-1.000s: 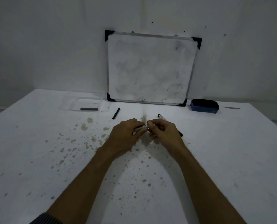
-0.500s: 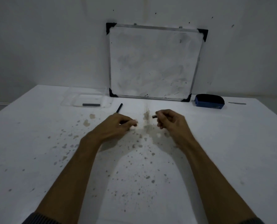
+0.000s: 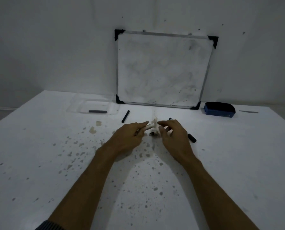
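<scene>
The left hand (image 3: 130, 136) pinches a pale tube (image 3: 149, 126) between thumb and fingertips, held a little above the table (image 3: 38, 155) with its free end pointing right; the right hand (image 3: 174, 137) hovers just beside that end, its fingers loosely curled and blurred, so I cannot tell whether it holds anything or whether its fingertips touch the tube. A small black piece (image 3: 152, 134) shows in the gap between the two hands, just under the tube; whether it lies on the table or is off it is unclear. A marker (image 3: 191, 138) lies on the table beneath the right hand, mostly hidden by it; its dark end sticks out on the right and its tip shows past the fingers on the far side.

A clear tray (image 3: 75, 105) sits at the back left of the table, near the lower left corner of the whiteboard (image 3: 163, 70); in it lies one dark grey stick (image 3: 97, 111), flat, running left to right along the tray's near side. A black stick (image 3: 125, 116) lies outside the tray, just to its right, tilted, between tray and hands. The whiteboard stands against the wall, smeared grey, with black corner caps, its lower edge at the table; a blue eraser (image 3: 219, 109) rests just right of its lower right corner; a thin grey strip (image 3: 248, 112) lies further right. Brownish specks mark the table around the hands.
</scene>
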A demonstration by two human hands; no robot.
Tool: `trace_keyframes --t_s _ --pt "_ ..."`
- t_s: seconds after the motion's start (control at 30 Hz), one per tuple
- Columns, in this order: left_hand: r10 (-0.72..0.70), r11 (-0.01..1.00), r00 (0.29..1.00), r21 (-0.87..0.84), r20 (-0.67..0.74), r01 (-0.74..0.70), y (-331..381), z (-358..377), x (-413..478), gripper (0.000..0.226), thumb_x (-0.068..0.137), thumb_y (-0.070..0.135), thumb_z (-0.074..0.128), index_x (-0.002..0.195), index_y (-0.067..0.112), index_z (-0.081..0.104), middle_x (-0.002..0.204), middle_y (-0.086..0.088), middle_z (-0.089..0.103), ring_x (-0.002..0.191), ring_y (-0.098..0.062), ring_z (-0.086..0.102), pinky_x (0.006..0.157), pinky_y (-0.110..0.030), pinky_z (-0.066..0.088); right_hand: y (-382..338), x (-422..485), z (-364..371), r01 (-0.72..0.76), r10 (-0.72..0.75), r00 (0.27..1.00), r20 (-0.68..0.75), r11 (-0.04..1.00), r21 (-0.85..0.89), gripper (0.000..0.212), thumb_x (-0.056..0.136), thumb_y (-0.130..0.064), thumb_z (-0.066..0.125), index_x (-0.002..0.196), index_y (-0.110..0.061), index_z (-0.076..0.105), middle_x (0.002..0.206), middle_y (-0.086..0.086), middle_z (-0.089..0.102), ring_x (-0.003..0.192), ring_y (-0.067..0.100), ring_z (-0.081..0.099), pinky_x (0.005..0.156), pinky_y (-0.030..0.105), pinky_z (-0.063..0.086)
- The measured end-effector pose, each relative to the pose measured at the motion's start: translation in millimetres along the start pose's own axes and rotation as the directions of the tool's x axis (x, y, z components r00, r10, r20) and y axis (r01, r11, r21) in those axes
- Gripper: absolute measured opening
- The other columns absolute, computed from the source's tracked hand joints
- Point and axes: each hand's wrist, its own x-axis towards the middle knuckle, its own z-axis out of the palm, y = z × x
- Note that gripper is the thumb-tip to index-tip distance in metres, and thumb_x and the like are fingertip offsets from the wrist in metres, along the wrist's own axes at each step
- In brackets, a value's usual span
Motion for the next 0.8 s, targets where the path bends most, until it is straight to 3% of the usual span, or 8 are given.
trace_keyframes --t_s 0.1,0.2,0.33,0.43,0.5,0.57,0.7,0.8 --pt "0.068 0.994 0.998 -0.080 -0.014 -0.069 10.5 -2.3 -2.4 0.039 0.105 0.034 0.052 0.143 0.025 0.059 0.117 0.005 0.075 0.099 -0.005 0.068 0.087 -0.021 0.051 -4.9 2.5 -8.8 -0.096 0.090 0.995 0.037 0.974 0.207 0.026 0.097 -0.045 0.062 0.109 -0.027 0.077 0.102 -0.012 0.075 0.091 0.006 0.067 0.077 0.017 0.051" --pt "0.090 0.985 0.995 -0.147 -0.033 -0.094 16.0 -3.7 -4.4 0.035 0.101 0.042 0.059 0.133 0.031 0.062 0.096 0.018 0.073 0.086 0.003 0.068 0.082 -0.024 0.057 -5.9 2.7 -16.9 -0.155 0.111 0.982 0.153 0.935 0.320 0.024 0.095 -0.038 0.068 0.109 -0.022 0.078 0.097 -0.010 0.078 0.090 0.000 0.071 0.080 0.019 0.055" --pt "-0.108 0.957 0.951 -0.291 -0.290 0.020 16.7 -2.5 -2.6 0.071 0.086 0.058 0.072 0.146 0.028 0.050 0.122 0.013 0.064 0.106 -0.003 0.063 0.088 -0.025 0.055 -4.2 8.0 -20.1 -0.271 0.300 0.953 0.037 0.796 0.541 0.023 0.098 -0.031 0.066 0.109 -0.014 0.077 0.088 -0.004 0.076 0.071 0.003 0.058 0.068 0.021 0.050" --pt "-0.428 0.587 0.887 -0.799 -0.173 0.128 31.9 1.8 -0.7 0.098 0.073 0.057 0.084 0.152 0.017 0.042 0.128 0.003 0.066 0.110 -0.012 0.069 0.093 -0.033 0.060 -6.9 9.3 -17.6 -0.337 0.410 0.910 0.059 0.651 0.680 0.026 0.097 -0.030 0.066 0.110 -0.010 0.076 0.088 0.000 0.074 0.071 0.008 0.052 0.066 0.025 0.047" --pt "-0.410 0.340 0.912 -0.931 -0.022 0.131 40.5 11.7 0.7 0.080 0.076 0.045 0.083 0.140 0.007 0.056 0.122 -0.007 0.073 0.106 -0.019 0.074 0.091 -0.033 0.061 -9.8 6.2 -12.9 -0.342 0.399 0.914 0.079 0.650 0.679 0.024 0.098 -0.030 0.066 0.109 -0.011 0.077 0.088 0.000 0.075 0.071 0.008 0.053 0.066 0.024 0.047" --pt "-0.386 0.241 0.923 -0.966 -0.006 0.095 46.1 22.3 0.0 0.042 0.088 0.031 0.076 0.122 0.005 0.071 0.115 -0.011 0.076 0.109 -0.024 0.074 0.091 -0.031 0.061 -11.7 2.7 -9.3 -0.339 0.356 0.928 0.112 0.677 0.654 0.024 0.098 -0.031 0.066 0.110 -0.013 0.077 0.090 0.001 0.076 0.071 0.008 0.053 0.066 0.023 0.048" --pt "-0.434 0.232 0.893 -0.973 -0.116 -0.014 46.5 28.2 1.7 0.022 0.098 0.025 0.067 0.102 0.005 0.075 0.098 -0.006 0.079 0.102 -0.020 0.076 0.097 -0.034 0.058 -11.6 2.9 -7.4 -0.396 0.377 0.907 0.189 0.606 0.690 0.036 0.097 -0.043 0.064 0.114 -0.014 0.076 0.106 0.006 0.079 0.085 0.014 0.064 0.077 0.029 0.051" --pt "-0.383 0.389 0.884 -0.915 -0.268 -0.109 52.2 19.9 3.6 0.017 0.101 0.022 0.063 0.101 0.008 0.073 0.090 0.001 0.078 0.095 -0.016 0.077 0.088 -0.031 0.062 -9.7 6.0 -10.8 -0.505 0.486 0.795 0.364 0.198 0.840 0.059 0.100 -0.055 0.049 0.121 -0.004 0.070 0.120 0.015 0.074 0.111 0.025 0.069 0.097 0.035 0.053"
